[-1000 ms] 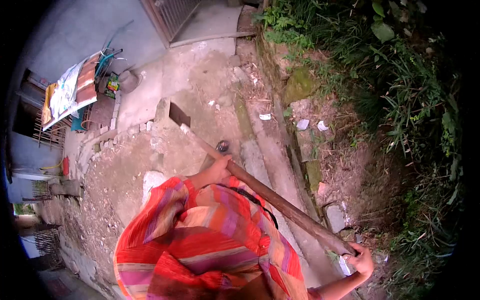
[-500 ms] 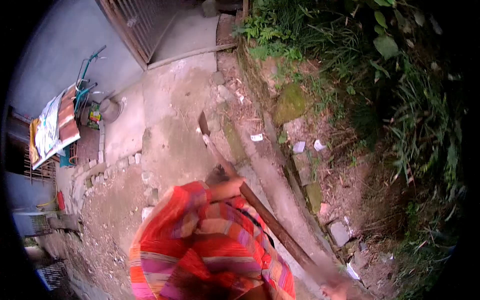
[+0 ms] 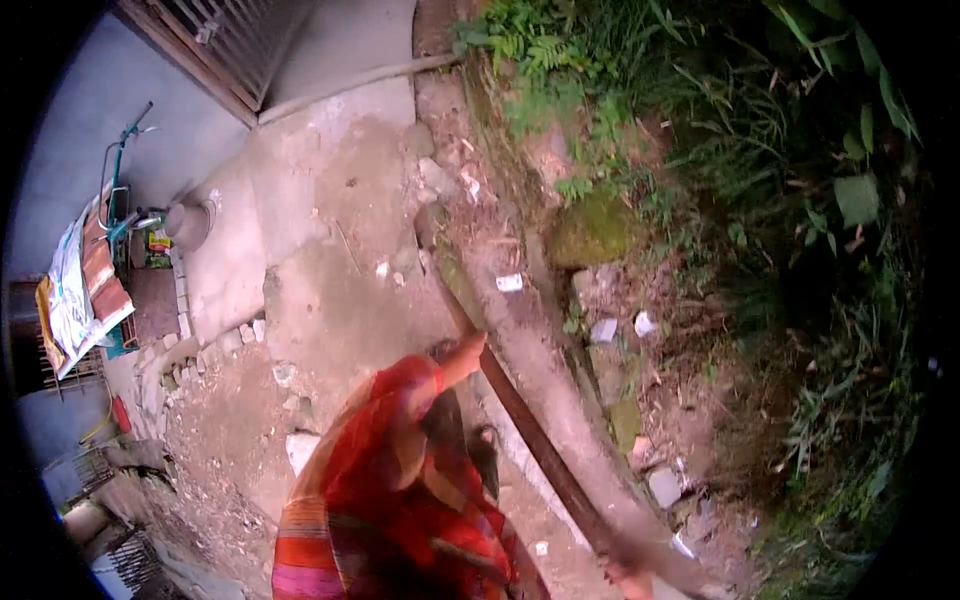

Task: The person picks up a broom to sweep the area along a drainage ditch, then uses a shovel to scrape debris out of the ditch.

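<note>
A long-handled tool (image 3: 535,435) slants from the upper left to the lower right, its brown wooden pole in front of my body. My left hand (image 3: 465,356) is closed around the pole, toward the tool's head. Near the pole's lower end is my right hand (image 3: 628,578), blurred and partly cut off by the frame edge, with its fingers around the wood. The dark head (image 3: 428,228) is by the edge of the concrete strip, blurred and seen nearly edge-on. Red striped cloth (image 3: 385,480) covers my body and left upper arm.
A ditch and a mossy rock (image 3: 590,230) lie right of the strip, beside dense plants (image 3: 780,200). Paper scraps (image 3: 509,283) are scattered about. A cart with teal handles (image 3: 118,190) stands at the left near a blue-grey wall. A barred gate (image 3: 235,45) is above.
The tool's head has swung right, from the dirt toward the strip's edge, and the pole is steeper. Both hands stay on it. The view has shifted, and the cart appears farther left.
</note>
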The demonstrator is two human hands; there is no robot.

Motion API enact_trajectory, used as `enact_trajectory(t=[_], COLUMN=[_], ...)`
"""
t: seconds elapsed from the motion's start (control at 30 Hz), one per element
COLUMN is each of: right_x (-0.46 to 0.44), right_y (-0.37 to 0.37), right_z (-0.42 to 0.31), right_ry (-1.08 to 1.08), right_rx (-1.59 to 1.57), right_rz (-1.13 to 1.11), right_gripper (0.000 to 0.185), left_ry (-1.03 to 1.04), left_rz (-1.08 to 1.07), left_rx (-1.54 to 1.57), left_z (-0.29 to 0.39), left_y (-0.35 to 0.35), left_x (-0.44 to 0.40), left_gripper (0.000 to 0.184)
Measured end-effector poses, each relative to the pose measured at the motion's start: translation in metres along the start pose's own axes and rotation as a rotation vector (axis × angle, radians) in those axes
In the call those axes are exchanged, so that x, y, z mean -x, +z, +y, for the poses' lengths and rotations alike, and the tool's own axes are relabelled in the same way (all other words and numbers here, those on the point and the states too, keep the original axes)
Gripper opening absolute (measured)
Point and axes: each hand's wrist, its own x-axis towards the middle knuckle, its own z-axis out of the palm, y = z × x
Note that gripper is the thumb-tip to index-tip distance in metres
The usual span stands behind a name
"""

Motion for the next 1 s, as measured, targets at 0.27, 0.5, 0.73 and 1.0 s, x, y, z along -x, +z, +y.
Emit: enact_trajectory(t=[0.27,0.5,0.73,1.0], right_x=[-0.084,-0.117,-0.14,-0.145], right_y=[0.024,0.036,0.029,0.021], right_z=[0.004,-0.005,0.037,0.025], right_ry=[-0.157,0.032,0.147,-0.125], right_rx=[-0.078,-0.109,-0.055,0.304], right_rz=[-0.03,-0.092,-0.063,0.054], right_gripper=[0.036,0.041,0.037,0.026], left_ry=[0.067,0.078,0.089,0.147], left_rz=[0.255,0.416,0.616,0.521], left_rx=[-0.203,-0.399,-0.631,-0.616], left_z=[0.048,0.036,0.017,0.023], left_y=[0.003,-0.006,0.0,0.017], left_x=[-0.063,-0.105,-0.141,-0.13], left_gripper=[0.015,0.017,0.021,0.015])
